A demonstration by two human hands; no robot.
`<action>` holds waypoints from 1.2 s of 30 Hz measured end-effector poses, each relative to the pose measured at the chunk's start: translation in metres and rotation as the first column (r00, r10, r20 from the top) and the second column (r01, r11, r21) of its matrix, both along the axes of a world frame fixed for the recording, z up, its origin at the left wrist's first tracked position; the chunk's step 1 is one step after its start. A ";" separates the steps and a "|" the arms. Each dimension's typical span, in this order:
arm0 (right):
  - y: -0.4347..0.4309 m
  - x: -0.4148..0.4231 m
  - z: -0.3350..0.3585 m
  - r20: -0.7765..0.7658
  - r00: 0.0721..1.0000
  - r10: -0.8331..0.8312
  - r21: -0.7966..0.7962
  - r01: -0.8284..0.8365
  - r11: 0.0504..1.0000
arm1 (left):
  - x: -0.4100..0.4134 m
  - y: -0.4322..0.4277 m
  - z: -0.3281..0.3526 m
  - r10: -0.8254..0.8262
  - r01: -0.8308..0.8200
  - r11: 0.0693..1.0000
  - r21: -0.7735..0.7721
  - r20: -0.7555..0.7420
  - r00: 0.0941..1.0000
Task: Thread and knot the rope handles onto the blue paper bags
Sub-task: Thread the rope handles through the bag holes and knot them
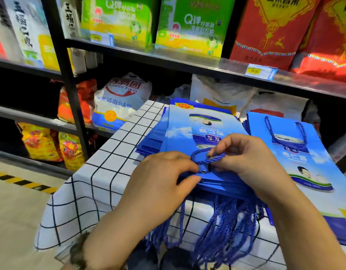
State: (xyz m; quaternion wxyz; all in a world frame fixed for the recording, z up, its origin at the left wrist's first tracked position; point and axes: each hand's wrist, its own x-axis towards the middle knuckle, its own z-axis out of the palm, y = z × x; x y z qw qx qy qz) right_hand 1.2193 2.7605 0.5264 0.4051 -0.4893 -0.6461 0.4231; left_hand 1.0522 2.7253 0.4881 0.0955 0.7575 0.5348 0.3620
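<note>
Now my right hand (244, 156) pinches the blue rope (202, 155) looped above the eyelet (204, 171), while my left hand (164, 178) grips the top bag's (180, 133) edge.

I see the table (117, 145) draped in a white cloth (86, 193) with a black grid, which hangs over the near and left edges. A fanned stack of blue paper bags (178, 129) lies flat in the middle, reaching towards the far edge. Just beside it, along the right edge, lies another blue bag (308, 162) with a rope handle fitted. A bundle of loose blue rope handles (226, 227) comes from under the stack and dangles over the near edge.
</note>
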 end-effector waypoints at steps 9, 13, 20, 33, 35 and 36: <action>-0.003 -0.005 -0.001 0.056 0.998 0.032 0.029 -0.034 0.999 | -0.002 -0.001 0.012 0.013 -0.025 0.987 -0.156 -0.076 0.997; -0.002 -0.003 0.002 0.087 0.995 0.057 0.011 -0.058 0.998 | -0.003 -0.001 0.013 0.013 -0.019 0.986 -0.165 -0.036 0.999; 0.001 0.006 0.007 0.106 0.989 0.103 -0.016 -0.102 0.995 | -0.003 0.000 0.009 0.022 -0.018 0.990 -0.142 0.025 0.999; 0.005 0.006 0.002 0.220 0.964 0.147 0.026 -0.157 0.987 | -0.001 0.002 0.006 0.032 -0.023 0.990 -0.139 0.065 0.997; 0.004 0.003 0.004 0.323 0.934 0.150 0.067 -0.181 0.981 | 0.000 0.002 0.004 0.048 -0.037 0.989 -0.144 0.072 0.996; 0.004 0.001 0.006 0.387 0.910 0.148 0.092 -0.197 0.976 | 0.000 0.002 0.004 0.054 -0.042 0.989 -0.139 0.084 0.995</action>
